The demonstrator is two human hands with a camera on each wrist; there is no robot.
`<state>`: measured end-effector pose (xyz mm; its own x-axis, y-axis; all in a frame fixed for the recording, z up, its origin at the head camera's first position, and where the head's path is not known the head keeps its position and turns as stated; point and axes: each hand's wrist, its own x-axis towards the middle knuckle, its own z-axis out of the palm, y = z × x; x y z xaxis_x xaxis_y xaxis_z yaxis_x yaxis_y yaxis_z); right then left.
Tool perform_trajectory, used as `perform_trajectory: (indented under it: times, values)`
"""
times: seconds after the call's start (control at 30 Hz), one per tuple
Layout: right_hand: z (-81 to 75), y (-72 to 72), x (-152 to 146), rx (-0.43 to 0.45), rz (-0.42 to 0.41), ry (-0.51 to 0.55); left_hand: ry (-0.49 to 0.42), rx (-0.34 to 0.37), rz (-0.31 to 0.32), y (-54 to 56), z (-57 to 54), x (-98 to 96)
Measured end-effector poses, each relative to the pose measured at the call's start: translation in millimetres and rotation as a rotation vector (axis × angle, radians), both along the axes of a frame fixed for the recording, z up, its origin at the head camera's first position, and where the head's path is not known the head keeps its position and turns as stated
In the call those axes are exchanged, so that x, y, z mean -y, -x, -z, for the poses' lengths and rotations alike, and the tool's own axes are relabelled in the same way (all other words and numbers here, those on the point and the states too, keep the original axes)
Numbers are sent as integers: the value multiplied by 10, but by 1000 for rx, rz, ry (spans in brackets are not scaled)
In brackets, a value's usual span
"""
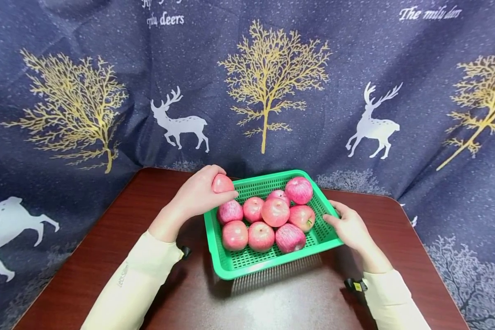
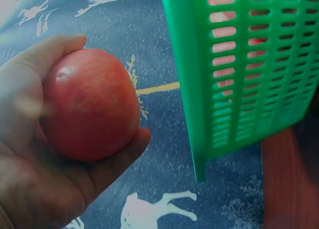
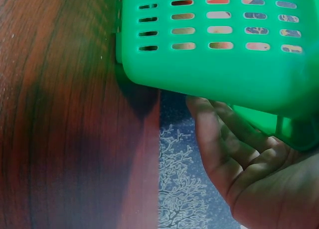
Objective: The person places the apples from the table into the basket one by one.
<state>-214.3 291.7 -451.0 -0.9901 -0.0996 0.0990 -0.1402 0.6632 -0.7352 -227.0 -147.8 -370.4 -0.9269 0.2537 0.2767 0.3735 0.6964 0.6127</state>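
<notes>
My left hand (image 1: 202, 190) grips a red apple (image 2: 92, 104) beside the far left corner of a green plastic basket (image 1: 268, 265). Fingers and thumb wrap the fruit's sides in the left wrist view, with a gap between it and the basket wall. Several more apples lie inside the basket, one pale red apple (image 1: 275, 212) on top of others near the middle. At the basket's right side my right hand (image 1: 350, 227) holds the rim, thumb over the edge and fingers under it, as the right wrist view also shows.
The basket is over a dark red-brown wooden table (image 1: 268, 302), its shadow falling along the near side. Behind the table hangs a dark blue cloth (image 1: 239, 114) printed with white deer and golden trees. It meets the table's far edge.
</notes>
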Motion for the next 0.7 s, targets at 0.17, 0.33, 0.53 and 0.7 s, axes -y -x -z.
perform_trajectory:
  times: [0.17, 0.33, 0.53, 0.7]
  values:
    - [-3, -7, 8, -8, -6, -7, 0, 5, 14, -11, -20, -96]
    - [1, -1, 14, -7, -4, -7, 18, -14, 46, -13, -43, -180]
    - [-2, -10, 7, -3, -3, -10, 63, -58, 109, 4, -55, -278]
    - [-3, -7, 7, -10, -3, -9, 82, -79, 137, 22, -65, -340]
